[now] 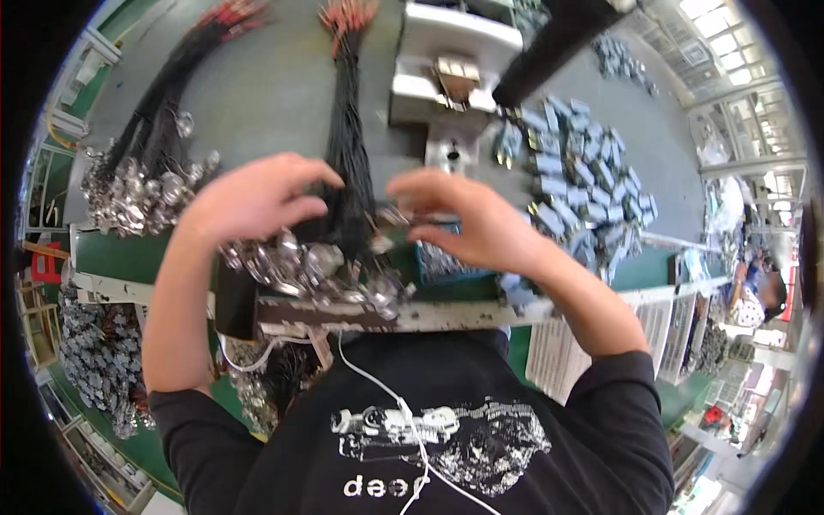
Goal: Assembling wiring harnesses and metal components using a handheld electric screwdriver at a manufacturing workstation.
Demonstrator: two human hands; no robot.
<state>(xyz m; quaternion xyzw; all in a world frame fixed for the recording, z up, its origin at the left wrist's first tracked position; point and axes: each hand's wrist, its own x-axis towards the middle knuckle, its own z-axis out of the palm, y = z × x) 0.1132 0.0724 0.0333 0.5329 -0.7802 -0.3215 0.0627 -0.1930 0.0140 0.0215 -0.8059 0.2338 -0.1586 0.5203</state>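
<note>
Black wires (348, 142) run between the left hand (262, 199) and right hand (482, 225), red tips (347, 15) beyond both, shiny ends (322, 262) heaped closer to the body. They look light, limp and apt to tangle; the ends seem smooth, slippery and heavier, so a pinch just above them should hold best. Both hands stand apart, the left with thumb and fingers parted; whether the right grips the blurred metal piece (393, 215) by its fingertips, I cannot tell. Outside the right hand, blue parts (592, 176) cover the tabletop (266, 86).
</note>
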